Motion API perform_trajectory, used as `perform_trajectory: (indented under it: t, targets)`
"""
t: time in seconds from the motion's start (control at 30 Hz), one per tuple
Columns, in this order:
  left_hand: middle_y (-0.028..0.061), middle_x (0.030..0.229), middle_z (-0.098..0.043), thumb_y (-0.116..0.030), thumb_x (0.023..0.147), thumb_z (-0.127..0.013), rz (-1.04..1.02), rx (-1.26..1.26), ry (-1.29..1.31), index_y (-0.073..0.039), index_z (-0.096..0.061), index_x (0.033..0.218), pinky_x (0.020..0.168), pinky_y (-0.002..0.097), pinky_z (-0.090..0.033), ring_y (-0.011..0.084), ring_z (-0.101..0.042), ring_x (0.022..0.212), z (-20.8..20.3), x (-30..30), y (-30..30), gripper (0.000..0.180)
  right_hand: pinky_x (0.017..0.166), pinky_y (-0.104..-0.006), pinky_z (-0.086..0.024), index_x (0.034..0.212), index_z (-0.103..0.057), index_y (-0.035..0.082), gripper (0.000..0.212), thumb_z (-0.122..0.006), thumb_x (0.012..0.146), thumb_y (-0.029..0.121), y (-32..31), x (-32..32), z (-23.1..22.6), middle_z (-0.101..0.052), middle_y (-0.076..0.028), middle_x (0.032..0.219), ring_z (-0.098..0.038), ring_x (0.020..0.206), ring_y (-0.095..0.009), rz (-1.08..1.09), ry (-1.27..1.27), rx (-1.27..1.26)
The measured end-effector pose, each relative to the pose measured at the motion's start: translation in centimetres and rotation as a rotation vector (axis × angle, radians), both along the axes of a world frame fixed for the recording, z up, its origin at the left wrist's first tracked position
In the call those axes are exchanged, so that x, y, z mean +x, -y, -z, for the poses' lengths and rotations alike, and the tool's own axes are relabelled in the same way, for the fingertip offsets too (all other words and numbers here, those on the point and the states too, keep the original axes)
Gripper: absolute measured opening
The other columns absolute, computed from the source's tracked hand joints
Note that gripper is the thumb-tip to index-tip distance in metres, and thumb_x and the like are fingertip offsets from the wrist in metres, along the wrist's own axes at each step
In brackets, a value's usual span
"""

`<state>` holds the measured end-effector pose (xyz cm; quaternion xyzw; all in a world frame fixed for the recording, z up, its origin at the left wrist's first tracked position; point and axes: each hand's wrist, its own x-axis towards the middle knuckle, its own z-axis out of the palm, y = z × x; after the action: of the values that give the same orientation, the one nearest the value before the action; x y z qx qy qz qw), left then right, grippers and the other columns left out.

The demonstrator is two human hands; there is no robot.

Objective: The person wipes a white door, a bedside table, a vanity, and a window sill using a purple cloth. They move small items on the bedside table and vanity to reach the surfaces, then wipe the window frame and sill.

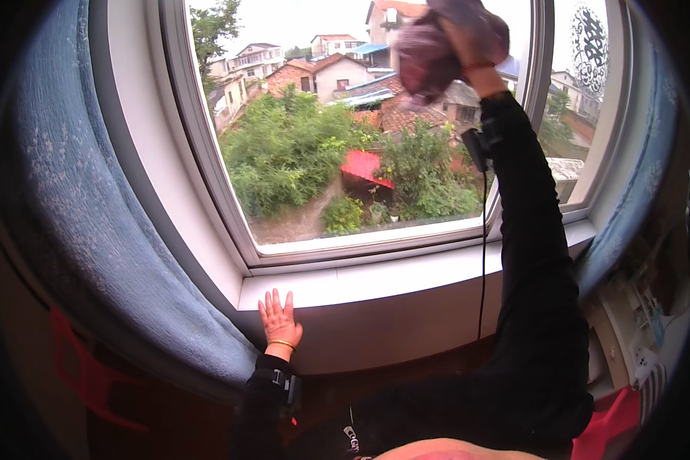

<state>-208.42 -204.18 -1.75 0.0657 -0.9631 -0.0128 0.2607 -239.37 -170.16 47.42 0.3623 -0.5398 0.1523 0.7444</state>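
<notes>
High against the window pane (284,130), my right hand (468,42) presses a dark maroon cloth (425,57). The cloth is crumpled and smeared by motion, and it covers most of my fingers. My left hand (280,318) lies flat with fingers spread on the front edge of the white windowsill (376,280), holding nothing. A yellow bracelet circles my left wrist. Both forearms wear black sleeves with a small dark device strapped near the wrist; a black cable (482,261) hangs down from the right one.
Blue curtains hang at the left (77,207) and right of the window. A window frame bar (540,61) divides the panes; a round dark paper-cut decoration (589,50) sticks on the right pane. Red plastic stools or chairs (92,376) stand low on both sides. A cluttered white cabinet (621,337) is at right.
</notes>
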Motion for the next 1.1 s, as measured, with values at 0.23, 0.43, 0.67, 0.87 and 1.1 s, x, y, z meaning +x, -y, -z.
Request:
perform_trajectory:
  t: [0.23, 0.43, 0.67, 0.87, 1.1]
  targets:
    - [0.0243, 0.141, -0.024, -0.029, 0.059, -0.071, -0.023, -0.006, 0.033, -0.013, -0.029, 0.137, 0.109, 0.0574, -0.007, 0.0427, -0.015, 0.133, -0.1, -0.2, -0.2, 0.09, 0.081, -0.0372, -0.048, 0.108, -0.06, 0.01, 0.043, -0.068, 0.068, 0.023, -7.6, -1.1, 10.3, -0.064, -0.012, 0.099, -0.06, 0.092, -0.03, 0.14, 0.136, -0.548]
    - [0.0243, 0.143, -0.021, -0.034, 0.061, -0.071, -0.071, -0.009, 0.135, -0.014, -0.025, 0.141, 0.109, 0.0569, -0.005, 0.042, -0.012, 0.135, -0.7, -0.2, -0.6, 0.094, 0.071, -0.0421, -0.047, 0.092, -0.062, 0.003, 0.04, -0.065, 0.073, 0.038, 2.0, 1.5, 10.3, -0.063, -0.019, 0.088, -0.06, 0.08, -0.036, -0.057, 0.207, -0.527]
    - [0.0215, 0.145, -0.019, -0.028, 0.062, -0.069, -0.089, -0.037, 0.243, -0.016, -0.021, 0.143, 0.111, 0.0506, -0.006, 0.0375, -0.014, 0.136, -1.5, -0.1, -0.2, 0.095, 0.087, -0.0376, -0.044, 0.093, -0.063, 0.014, 0.022, -0.058, 0.073, 0.006, 20.0, 9.4, 18.1, -0.057, -0.008, 0.105, -0.048, 0.109, -0.028, -0.243, 0.324, 0.412]
    - [0.0179, 0.147, -0.019, -0.022, 0.062, -0.07, -0.112, 0.023, 0.323, -0.02, -0.021, 0.143, 0.112, 0.0485, -0.008, 0.0338, -0.014, 0.137, -2.5, 0.1, -0.2, 0.094, 0.104, -0.0402, -0.032, 0.082, -0.058, 0.01, 0.011, -0.057, 0.073, 0.004, 16.6, 10.5, 24.5, -0.052, -0.006, 0.11, -0.03, 0.131, -0.034, -0.165, 0.185, 0.947]
    - [0.0142, 0.149, -0.016, -0.021, 0.065, -0.067, -0.32, -0.016, 0.397, -0.019, -0.019, 0.144, 0.112, 0.0481, -0.005, 0.0309, -0.011, 0.139, -3.1, -0.5, -2.0, 0.093, 0.099, -0.0386, -0.04, 0.088, -0.061, 0.013, 0.02, -0.064, 0.068, 0.016, -0.1, 4.7, 19.6, -0.053, -0.007, 0.115, -0.038, 0.127, -0.031, -0.04, 0.197, 0.671]
